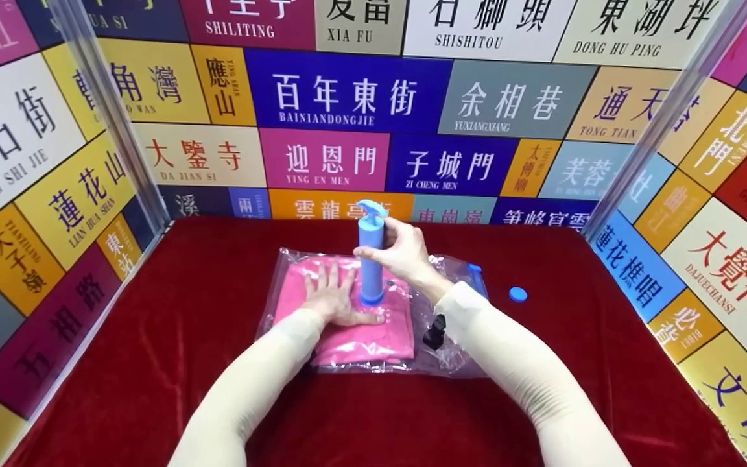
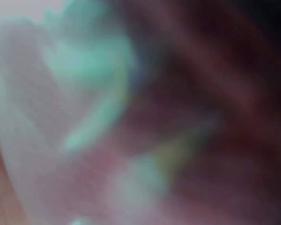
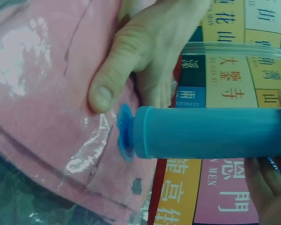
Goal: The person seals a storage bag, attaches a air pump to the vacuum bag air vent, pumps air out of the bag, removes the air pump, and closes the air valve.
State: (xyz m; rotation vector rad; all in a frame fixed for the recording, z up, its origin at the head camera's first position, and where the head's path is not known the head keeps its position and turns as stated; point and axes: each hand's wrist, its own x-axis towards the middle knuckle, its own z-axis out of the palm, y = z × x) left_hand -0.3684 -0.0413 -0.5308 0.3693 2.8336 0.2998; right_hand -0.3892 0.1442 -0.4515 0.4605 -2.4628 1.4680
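Note:
A clear plastic vacuum bag (image 1: 461, 362) lies on the table with folded pink cloth (image 1: 364, 344) inside. A blue hand pump (image 1: 371, 263) stands upright on the bag, its base at the blue valve (image 3: 125, 133). My right hand (image 1: 406, 251) holds the upper part of the pump's barrel between thumb and fingers. Its handle sticks out just above the barrel top. My left hand (image 1: 333, 299) lies on the bag with fingers spread, left of the pump, the thumb near the pump's foot. The left wrist view is too blurred to make out details.
A round blue cap (image 1: 517, 294) lies on the dark red tablecloth (image 1: 373, 421), right of the bag. The bag's right end carries a blue slider (image 1: 475, 269). Panels with street names (image 1: 347, 91) wall in the table at the back and both sides.

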